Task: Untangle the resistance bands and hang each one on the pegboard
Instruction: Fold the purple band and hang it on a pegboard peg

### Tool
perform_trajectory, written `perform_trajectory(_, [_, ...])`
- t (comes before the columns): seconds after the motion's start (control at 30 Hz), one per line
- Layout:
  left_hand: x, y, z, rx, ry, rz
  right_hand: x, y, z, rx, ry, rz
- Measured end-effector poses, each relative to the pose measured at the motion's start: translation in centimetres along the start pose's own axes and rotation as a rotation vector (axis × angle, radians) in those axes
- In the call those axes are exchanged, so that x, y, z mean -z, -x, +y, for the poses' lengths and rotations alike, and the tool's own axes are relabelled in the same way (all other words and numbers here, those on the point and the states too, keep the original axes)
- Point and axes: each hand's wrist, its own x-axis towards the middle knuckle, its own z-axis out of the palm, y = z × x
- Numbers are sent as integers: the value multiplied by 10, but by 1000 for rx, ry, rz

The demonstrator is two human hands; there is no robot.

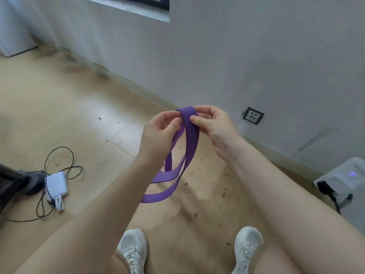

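Both forearms reach forward from the lower corners of the view, and the two hands meet in the middle, raised above the floor (59, 107). The left hand (160, 131) is turned with its palm toward the right, its fingers curled, and its thumb and fingertips pinch the top of the purple band (190, 135). The right hand (212, 123) faces it, fingers curled over the same top fold, with the thumb pressing on the front of the band just beside the left fingertips.

There is one purple band in view, and I count two loops of it hanging. They fall from the pinch down between the wrists and swing toward the left forearm, not touching the floor. The top fold lies between the two thumbs.

On the floor there are two white shoes (134, 252), one white charger (56, 185) with one black cable (59, 155) near the left edge, and one wall socket (253, 115) low on the wall. A white box (343, 178) stands at the right edge.
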Motion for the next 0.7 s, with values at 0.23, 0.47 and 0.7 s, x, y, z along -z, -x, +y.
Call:
perform_trajectory(0.23, [13,12,-23,-194,-298,-129,33,28,5,-57,-32,-149])
perform_trajectory(0.47, [4,17,-28,-12,-187,-525,57,40,1,-128,-302,-323])
perform_trajectory(0.7, [-7,15,-28,-50,-183,-533,67,32,4,-54,-295,-312])
